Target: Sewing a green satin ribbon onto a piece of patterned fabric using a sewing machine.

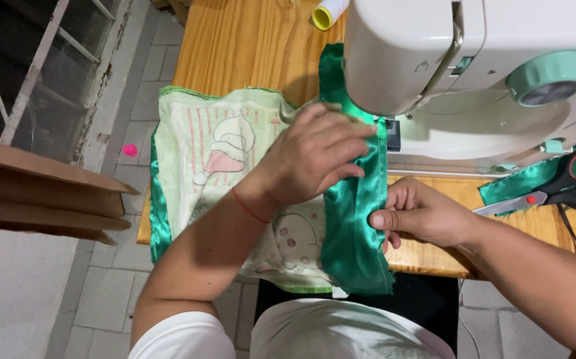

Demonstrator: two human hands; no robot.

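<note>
Wooden table (248, 46), sewing machine (474, 60) hiding needle, hands on green satin (351, 233).

We're looking down on a wooden counter (248, 40) with warm orange grain, lit from above. Beneath it we see a floor (102, 292) of pale grey tiles. At upper left there's a window (8, 73) with white bars, dark beyond, and brown cardboard (42, 193) just below.
</note>
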